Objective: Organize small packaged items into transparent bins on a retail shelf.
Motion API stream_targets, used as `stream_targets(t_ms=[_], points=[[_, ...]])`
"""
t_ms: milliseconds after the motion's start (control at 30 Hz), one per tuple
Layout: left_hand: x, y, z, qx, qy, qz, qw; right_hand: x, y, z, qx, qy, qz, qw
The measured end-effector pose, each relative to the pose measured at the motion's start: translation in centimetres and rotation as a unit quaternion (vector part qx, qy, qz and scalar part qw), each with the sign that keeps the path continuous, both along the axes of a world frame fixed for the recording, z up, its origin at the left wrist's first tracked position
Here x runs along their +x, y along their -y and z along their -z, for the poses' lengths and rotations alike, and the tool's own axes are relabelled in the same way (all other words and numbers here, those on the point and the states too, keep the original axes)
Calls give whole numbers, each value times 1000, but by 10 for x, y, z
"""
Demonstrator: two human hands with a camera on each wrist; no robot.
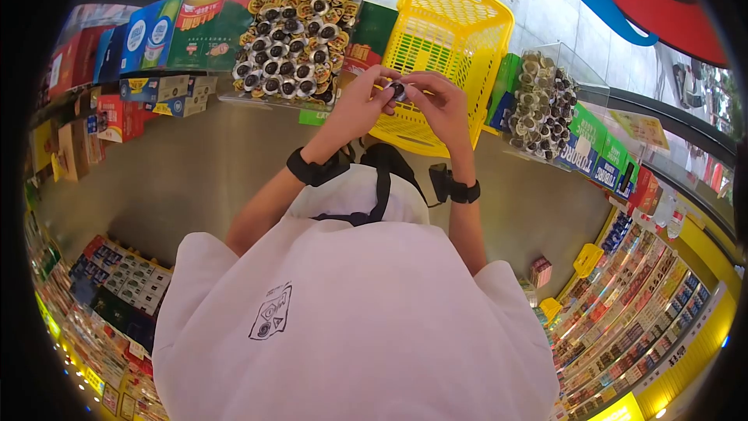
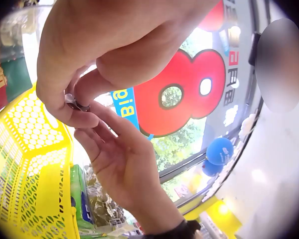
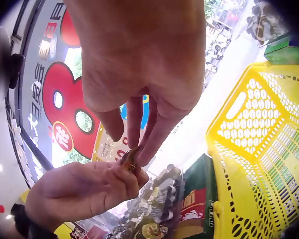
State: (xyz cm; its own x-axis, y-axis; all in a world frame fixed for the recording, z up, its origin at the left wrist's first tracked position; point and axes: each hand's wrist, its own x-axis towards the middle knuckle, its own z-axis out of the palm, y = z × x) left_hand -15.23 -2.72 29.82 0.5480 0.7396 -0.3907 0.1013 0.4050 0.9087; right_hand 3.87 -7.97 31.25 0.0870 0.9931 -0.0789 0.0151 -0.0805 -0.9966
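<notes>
Over the yellow basket [image 1: 425, 121], both hands meet at a small dark round item in clear wrapping [image 1: 399, 92]. My left hand [image 1: 360, 111] pinches it from the left. From the other side my right hand [image 1: 441, 106] grips it between thumb and fingers. In the left wrist view, a shiny bit of the item [image 2: 78, 103] shows between the left fingertips, the rest hidden. A brown and gold part of it [image 3: 130, 159] shows in the right wrist view. Similar dark round items with gold labels [image 1: 288, 51] fill a clear bin left of the basket.
Another clear bin of dark packaged items [image 1: 541, 105] stands right of the basket. Beer cartons [image 1: 592, 140] line up beside it; a green and red carton [image 1: 206, 27] stands at the left. Stocked shelves [image 1: 631, 304] curve behind the person. Large red window lettering [image 2: 179, 92] is ahead.
</notes>
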Motion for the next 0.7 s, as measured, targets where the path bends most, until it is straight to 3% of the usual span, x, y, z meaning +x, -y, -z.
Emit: stream_targets(t_ms=[267,467,533,567,667,700], points=[[-48,-11,-35,134,23,-62,989,-47,-33,-27,-51,-36,-21,998],[-76,-21,-49,176,6,-118,977,-78,-64,-49,-31,33,-47,998],[-84,-29,-46,213,-21,-143,966,-88,-81,-51,-4,142,-66,988],[-88,-33,-45,213,-19,-142,967,-95,-90,-54,-4,144,-64,987],[-102,-43,-37,240,-61,-183,952,-116,-114,-50,14,189,-93,977],[-110,-47,-31,305,-131,-180,926,-122,-122,-43,50,242,-109,963]])
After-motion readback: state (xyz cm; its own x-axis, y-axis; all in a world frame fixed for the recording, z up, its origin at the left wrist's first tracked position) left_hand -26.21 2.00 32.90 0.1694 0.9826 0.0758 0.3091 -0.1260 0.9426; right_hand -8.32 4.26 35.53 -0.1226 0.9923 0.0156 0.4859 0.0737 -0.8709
